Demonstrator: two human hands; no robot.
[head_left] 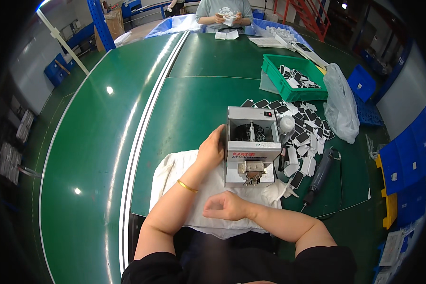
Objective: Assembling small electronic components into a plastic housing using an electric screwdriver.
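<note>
A grey metal screw feeder stands on a white cloth, with dark screws in its open top tray. My left hand lies along the feeder's left side, fingers stretched out and partly hidden by its edge. Just in front of the feeder, over the cloth, my right hand is curled closed, thumb toward the fingers. Whatever it may hold is hidden. To the feeder's right lie an electric screwdriver with a cord, and a crumpled white glove.
Several small black-and-white flat parts are piled right of the feeder, near a white bottle. Behind them stands a green crate of similar parts beside a clear plastic bag. Across the green table, a person handles something white.
</note>
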